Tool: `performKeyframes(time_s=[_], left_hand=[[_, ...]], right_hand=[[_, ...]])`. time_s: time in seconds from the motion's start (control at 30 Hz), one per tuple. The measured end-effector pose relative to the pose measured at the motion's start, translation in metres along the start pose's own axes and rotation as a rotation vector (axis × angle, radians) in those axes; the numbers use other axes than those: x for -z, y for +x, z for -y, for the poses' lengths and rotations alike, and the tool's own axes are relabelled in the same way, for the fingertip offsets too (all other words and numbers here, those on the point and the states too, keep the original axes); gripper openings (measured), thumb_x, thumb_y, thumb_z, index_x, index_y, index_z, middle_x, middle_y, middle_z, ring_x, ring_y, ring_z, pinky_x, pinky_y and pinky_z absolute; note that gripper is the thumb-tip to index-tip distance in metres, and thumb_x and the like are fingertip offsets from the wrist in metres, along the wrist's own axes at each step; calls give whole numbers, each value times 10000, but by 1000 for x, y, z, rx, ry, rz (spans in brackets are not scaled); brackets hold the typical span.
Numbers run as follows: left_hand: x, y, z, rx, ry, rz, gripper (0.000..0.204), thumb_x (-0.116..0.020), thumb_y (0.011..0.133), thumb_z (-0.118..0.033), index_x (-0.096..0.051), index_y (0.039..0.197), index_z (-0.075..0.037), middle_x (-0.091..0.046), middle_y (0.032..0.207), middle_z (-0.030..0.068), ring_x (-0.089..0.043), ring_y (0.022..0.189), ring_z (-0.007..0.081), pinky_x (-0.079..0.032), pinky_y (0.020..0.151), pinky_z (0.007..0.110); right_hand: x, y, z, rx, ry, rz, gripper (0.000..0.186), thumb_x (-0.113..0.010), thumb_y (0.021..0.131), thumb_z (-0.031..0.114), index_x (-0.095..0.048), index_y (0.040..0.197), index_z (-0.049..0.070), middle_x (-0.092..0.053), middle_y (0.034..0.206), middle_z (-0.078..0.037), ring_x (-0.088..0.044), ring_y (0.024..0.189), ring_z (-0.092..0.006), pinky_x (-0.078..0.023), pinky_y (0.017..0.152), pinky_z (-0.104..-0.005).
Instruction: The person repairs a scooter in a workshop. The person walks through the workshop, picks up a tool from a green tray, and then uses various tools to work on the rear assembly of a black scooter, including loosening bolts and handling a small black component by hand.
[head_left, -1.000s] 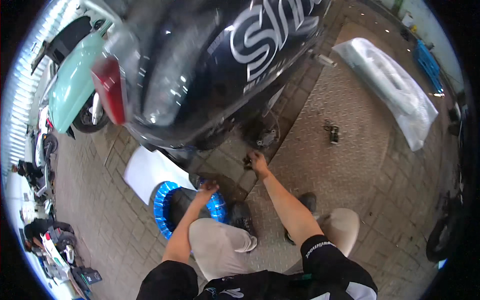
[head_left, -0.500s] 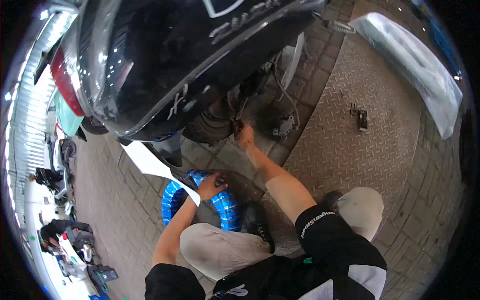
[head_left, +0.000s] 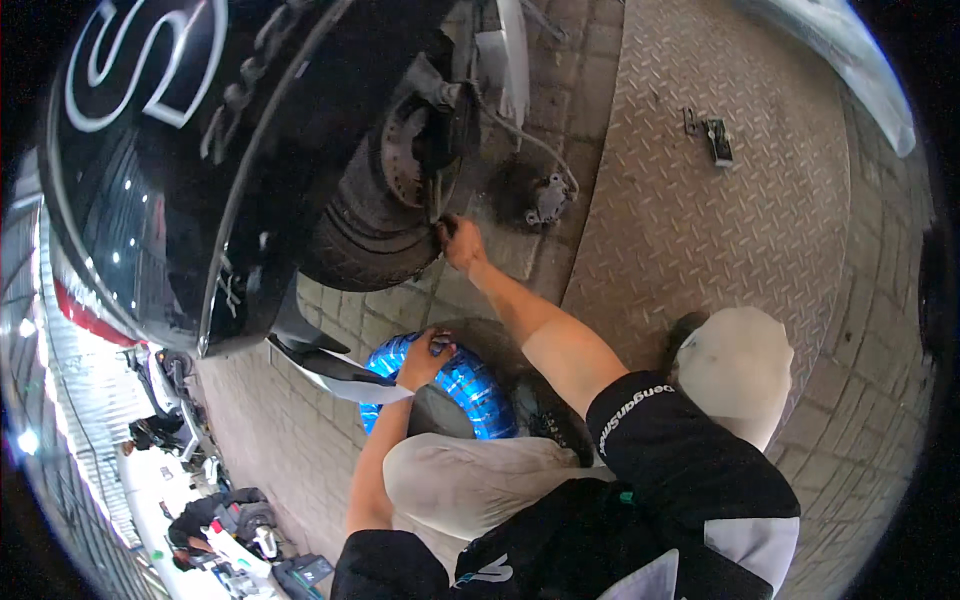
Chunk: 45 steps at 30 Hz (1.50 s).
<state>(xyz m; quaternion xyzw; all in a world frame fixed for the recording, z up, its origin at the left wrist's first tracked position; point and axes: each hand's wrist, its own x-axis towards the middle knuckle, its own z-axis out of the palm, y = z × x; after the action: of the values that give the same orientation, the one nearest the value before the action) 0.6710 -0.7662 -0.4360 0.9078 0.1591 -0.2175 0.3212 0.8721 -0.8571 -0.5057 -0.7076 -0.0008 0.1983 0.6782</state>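
My right hand (head_left: 461,243) reaches to the motorcycle's wheel, its fingers closed at the lower end of a metal piece beside the black tyre (head_left: 375,250). What those fingers grip is hidden. Above them, a drilled brake disc (head_left: 402,160) shows at the hub. My left hand (head_left: 428,358) rests by a new tyre in blue wrapping (head_left: 478,392), which lies on the ground. Its fingers are curled around a small dark thing too unclear to name. The tip of a white panel (head_left: 350,382) passes over my left wrist.
The dark motorcycle body (head_left: 250,150) looms at upper left. A brake caliper (head_left: 549,200) hangs on its hose right of the wheel. A small black part (head_left: 718,142) lies on the patterned metal plate (head_left: 700,230). Plastic-wrapped material (head_left: 850,50) is at upper right; another person (head_left: 215,515) works far left.
My view has shifted closer to the wheel, so the disc and tyre show more. Both hands keep nearly the same places, at the wheel and at the blue-wrapped tyre.
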Motion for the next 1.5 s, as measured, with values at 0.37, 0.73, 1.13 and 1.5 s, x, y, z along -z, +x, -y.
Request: performKeyframes(time_s=[0.37,0.73,1.13,1.5], left_hand=[[-13,14,-40,209,-324,-303,352,-591,847,-215,-550,1123,-2,-613,985,77,-554,867,159,-435,765,264],[-27,26,-31,384,-515,-275,359,-552,859,-237,-536,1147,-23,-590,1050,77,-542,918,167,-417,827,280],[-36,43,-52,332,-779,-390,336,-581,856,-190,-518,1139,-20,-582,1052,63,-553,923,162,-438,809,281],[-35,47,-56,364,-801,-391,366,-587,850,-180,-487,1174,-41,-567,1066,81,-563,871,152,-463,758,288]], right_hand=[[-12,-2,-2,84,35,-95,236,-558,785,130,-584,986,10,-596,991,-206,-547,965,-375,-442,825,-418],[-10,-4,5,-35,99,-170,267,-534,753,88,-580,1005,14,-575,1025,-227,-525,990,-392,-429,858,-425],[6,-6,16,-145,50,40,250,-536,773,125,-549,995,12,-579,985,-232,-542,948,-403,-451,810,-454],[3,4,13,-186,78,168,224,-557,755,126,-564,957,28,-591,977,-226,-562,912,-398,-458,786,-469]])
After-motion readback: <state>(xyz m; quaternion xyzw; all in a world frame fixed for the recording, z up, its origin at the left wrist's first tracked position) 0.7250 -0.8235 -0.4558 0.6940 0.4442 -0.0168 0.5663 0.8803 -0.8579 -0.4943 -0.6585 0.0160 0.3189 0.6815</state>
